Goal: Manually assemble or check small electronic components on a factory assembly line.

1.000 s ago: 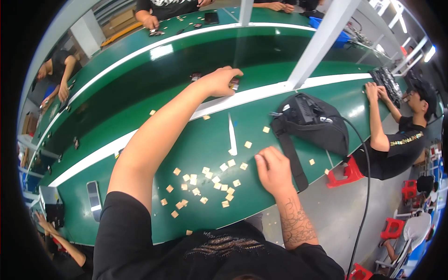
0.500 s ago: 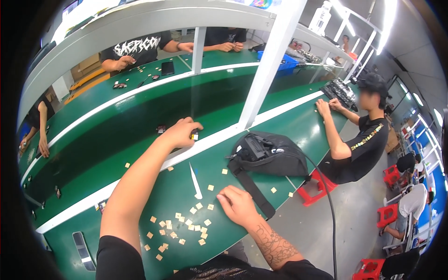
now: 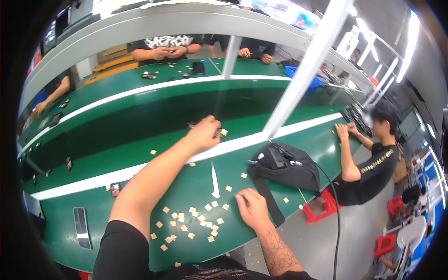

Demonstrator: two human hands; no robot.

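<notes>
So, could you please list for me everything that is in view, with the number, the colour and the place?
table: one, green, foreground
square pieces: roughly thirty, pale tan, mostly mid-table
phone: one, dark, table's left
pointed strip: one, white, mid-table
bag: one, black, table's right
cable: one, black, beside the bag
posts: at least two, white, beyond the table
bin: one, blue, far right
bottle: one, whitish, upper right
small parts: several, mostly dark, left and across
stools: at least three, red, right
co-workers: at least four, mostly dark clothes, left, across and right
left hand: one, bare, beyond the table; dark-and-yellow part at its fingertips, grip unclear
right hand: one, bare, at the table, loosely curled
</notes>
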